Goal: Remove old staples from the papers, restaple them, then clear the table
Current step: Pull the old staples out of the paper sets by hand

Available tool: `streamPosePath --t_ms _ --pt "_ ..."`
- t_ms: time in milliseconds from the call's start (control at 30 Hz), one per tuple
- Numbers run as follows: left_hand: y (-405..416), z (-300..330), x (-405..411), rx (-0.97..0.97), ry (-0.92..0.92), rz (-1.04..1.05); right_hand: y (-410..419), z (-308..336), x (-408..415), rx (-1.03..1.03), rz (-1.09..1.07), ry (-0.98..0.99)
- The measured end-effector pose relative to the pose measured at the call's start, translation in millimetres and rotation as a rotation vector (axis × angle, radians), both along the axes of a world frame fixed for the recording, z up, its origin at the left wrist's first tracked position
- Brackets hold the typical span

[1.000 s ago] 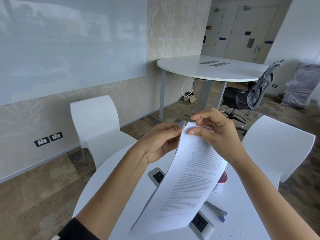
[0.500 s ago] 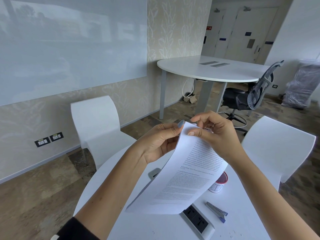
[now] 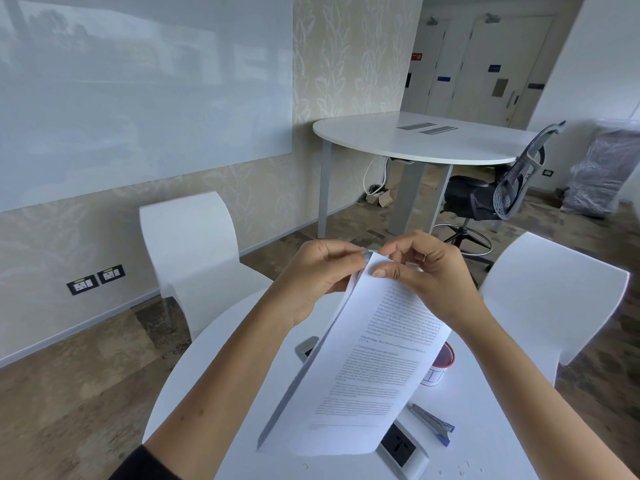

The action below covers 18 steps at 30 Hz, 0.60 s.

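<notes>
Your hands, left [image 3: 313, 282] and right [image 3: 427, 275], pinch the papers [image 3: 363, 368] above a round white table [image 3: 221, 375]; white chairs [image 3: 190, 244] behind.

The round white table [image 3: 194, 393] carries a red-lidded tub [image 3: 440, 367], a blue stapler [image 3: 433, 423] and a power socket (built in) [image 3: 401, 449].

Both forearms rise from the near edge of the table [image 3: 194, 386] and converge above its middle, wrists raised well clear of the surface. The left hand [image 3: 317, 282] is turned palm toward the right, its fingers [image 3: 341, 252] curled and pinching the top corner of the papers [image 3: 367, 368]. The right hand [image 3: 426, 275] meets it at that same corner, thumb pressed on the front sheet and fingers bent over the top edge; a dark sleeve covers the left arm near the elbow.
</notes>
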<state>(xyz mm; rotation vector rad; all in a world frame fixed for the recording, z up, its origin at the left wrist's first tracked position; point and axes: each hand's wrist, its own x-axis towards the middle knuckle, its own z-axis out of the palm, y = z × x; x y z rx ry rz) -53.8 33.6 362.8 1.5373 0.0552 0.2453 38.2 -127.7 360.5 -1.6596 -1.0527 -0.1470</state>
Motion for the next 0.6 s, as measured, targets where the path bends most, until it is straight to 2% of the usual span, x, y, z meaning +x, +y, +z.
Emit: streamPosePath --t_ms 100,167,267,433,600 --pt "-1.5 -4.2 2.1 0.235 -0.106 0.118 0.6 -2.3 -0.6 0.000 -0.027 -0.021" --pt "-2.4 -5.7 2.7 0.313 -0.149 0.178 1.8 -3.3 -0.8 0.011 -0.042 -0.060" --pt "-4.6 -7.0 2.8 0.323 -0.188 0.236 2.8 -2.9 -0.8 0.045 -0.041 -0.124" --pt "-4.4 -9.0 4.6 0.209 -0.173 0.146 -1.9 2.4 -1.5 0.048 0.000 -0.216" --pt "-0.4 -6.6 1.5 0.265 -0.186 0.132 -3.8 1.4 -2.8 0.046 -0.059 -0.223"
